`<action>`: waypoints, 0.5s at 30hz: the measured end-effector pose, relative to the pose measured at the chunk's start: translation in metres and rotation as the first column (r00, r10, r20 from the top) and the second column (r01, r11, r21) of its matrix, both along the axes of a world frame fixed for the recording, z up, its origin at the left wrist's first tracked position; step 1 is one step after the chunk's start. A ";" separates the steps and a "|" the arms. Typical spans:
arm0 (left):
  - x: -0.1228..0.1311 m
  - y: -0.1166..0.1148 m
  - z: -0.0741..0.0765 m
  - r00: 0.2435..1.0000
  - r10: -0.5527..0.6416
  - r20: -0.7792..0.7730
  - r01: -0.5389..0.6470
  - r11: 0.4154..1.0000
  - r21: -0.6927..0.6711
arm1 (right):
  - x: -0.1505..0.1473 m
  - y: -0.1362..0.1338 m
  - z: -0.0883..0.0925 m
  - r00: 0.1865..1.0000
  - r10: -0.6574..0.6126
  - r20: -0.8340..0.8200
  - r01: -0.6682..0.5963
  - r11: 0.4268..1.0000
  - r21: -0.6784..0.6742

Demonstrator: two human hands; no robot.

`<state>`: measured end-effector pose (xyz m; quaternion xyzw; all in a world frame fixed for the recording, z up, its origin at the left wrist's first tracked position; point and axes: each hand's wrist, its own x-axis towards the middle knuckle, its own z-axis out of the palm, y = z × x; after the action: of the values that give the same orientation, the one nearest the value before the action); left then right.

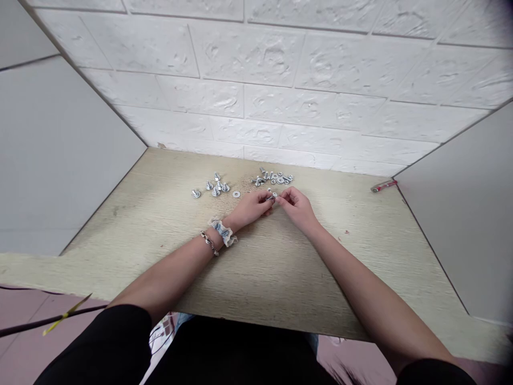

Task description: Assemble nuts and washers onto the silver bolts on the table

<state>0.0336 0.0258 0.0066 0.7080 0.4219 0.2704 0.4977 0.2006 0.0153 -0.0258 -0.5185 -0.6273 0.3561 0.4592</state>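
- Left hand [250, 208]: it rests on the bench [280, 267], with thumb and fingertips pinched shut on a small metal bolt [271, 197].
- Right hand [297, 206]: my fingertips are closed in a pinch on the other end of the same bolt. Whether a nut or washer sits under them is too small to tell.
- Position of the bolt: it sits between my two hands in the far half of the bench, about midway between the left and right edges. It is held at or just above the surface.
- Relation to grip: the bolt is at the very fingertips of both hands, not in either palm.
- Handling, in my judgement: it is light, stiff and not fragile. The plated metal is smooth and likely slippery, and it would roll if released. The best hold is the head in one pinch and the shank in the other.
- Loose hardware: a heap of bolts and washers [274, 178] lies just beyond my fingertips toward the back edge. A second group [212, 187] lies further left, with a single washer [236, 193] between it and my left hand.
- Other items: a small red object [383, 185] lies near the far right corner, well apart from my hands. My left wrist carries a scrunchie [223, 232] and a bracelet [209, 243].
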 end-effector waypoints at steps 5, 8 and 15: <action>0.000 -0.001 0.001 0.995 -0.007 -0.103 0.020 0.993 0.119 | -0.001 -0.001 0.001 1.000 0.014 -0.005 -0.014 1.000 0.004; 0.000 -0.001 0.001 0.984 -0.042 -0.172 0.075 0.979 0.191 | -0.002 -0.003 0.003 0.999 0.030 0.031 -0.030 0.999 0.011; -0.002 0.001 -0.002 0.989 -0.033 -0.146 0.059 0.982 0.181 | -0.003 -0.007 0.005 0.966 0.116 0.230 -0.153 0.977 0.147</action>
<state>0.0317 0.0267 0.0051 0.7781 0.4128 0.2456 0.4048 0.1973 0.0079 -0.0207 -0.4713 -0.7352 0.2741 0.4027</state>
